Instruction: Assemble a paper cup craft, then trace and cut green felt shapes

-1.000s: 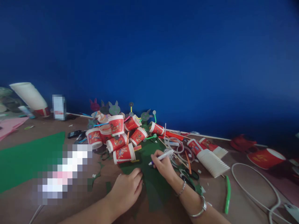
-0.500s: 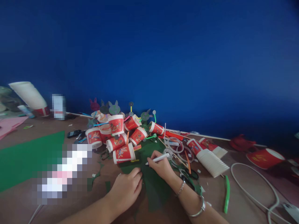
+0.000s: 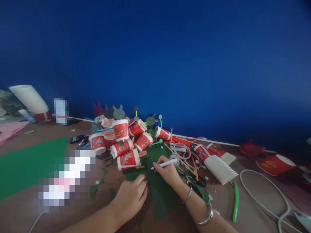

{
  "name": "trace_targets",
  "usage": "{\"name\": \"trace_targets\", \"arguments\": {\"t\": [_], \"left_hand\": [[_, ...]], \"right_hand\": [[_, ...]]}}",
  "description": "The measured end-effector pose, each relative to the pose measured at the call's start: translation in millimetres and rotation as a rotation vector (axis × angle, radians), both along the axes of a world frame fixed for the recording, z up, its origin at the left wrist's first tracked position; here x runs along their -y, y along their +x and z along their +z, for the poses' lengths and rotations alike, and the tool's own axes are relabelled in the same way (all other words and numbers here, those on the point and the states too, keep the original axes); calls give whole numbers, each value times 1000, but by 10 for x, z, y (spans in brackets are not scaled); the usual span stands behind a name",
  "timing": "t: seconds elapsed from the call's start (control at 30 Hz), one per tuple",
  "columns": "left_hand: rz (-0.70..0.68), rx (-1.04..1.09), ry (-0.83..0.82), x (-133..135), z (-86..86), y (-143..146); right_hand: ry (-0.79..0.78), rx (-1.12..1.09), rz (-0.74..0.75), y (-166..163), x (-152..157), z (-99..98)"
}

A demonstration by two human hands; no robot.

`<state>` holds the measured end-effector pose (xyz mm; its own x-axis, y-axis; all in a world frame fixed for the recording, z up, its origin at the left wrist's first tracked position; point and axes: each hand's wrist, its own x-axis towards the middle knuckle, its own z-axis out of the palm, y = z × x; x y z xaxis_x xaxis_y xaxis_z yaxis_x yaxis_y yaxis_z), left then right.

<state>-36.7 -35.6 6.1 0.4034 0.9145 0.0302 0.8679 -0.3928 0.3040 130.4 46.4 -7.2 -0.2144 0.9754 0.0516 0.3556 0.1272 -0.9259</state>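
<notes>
A white marker pen point(image 3: 169, 162) is gripped in my right hand point(image 3: 167, 171), slanting down to the left over dark green paper point(image 3: 162, 197). Its tip is at or close to the paper; contact is hard to make out. My left hand point(image 3: 133, 194) rests at the left part of this sheet with its fingers curled together, and whatever they may hold is hidden. Just beyond my hands lies a red printed paper cup point(image 3: 128, 160) on its side. Scissors point(image 3: 200, 181) lie partly under green scraps beside my right wrist.
Several more red cups point(image 3: 120, 130) with paper animal heads point(image 3: 119, 112) pile up ahead. Stacked cups point(image 3: 220, 168), tape rings point(image 3: 182, 150) and a cable point(image 3: 264, 194) lie to the right. A larger green sheet point(image 3: 31, 161) and pink paper point(image 3: 12, 129) are on the left.
My right hand and the marker pen have shifted very slightly, with the tip a little up and to the left. My left hand stays in place.
</notes>
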Motion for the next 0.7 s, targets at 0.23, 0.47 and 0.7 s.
{"name": "trace_targets", "arguments": {"t": [0.23, 0.47, 0.7], "left_hand": [[3, -13, 0, 6, 4, -7], [2, -8, 4, 5, -4, -2], [-2, -15, 5, 4, -6, -7]], "right_hand": [[46, 72, 34, -13, 13, 0], [41, 73, 33, -14, 9, 16], [-1, 23, 42, -17, 19, 40]]}}
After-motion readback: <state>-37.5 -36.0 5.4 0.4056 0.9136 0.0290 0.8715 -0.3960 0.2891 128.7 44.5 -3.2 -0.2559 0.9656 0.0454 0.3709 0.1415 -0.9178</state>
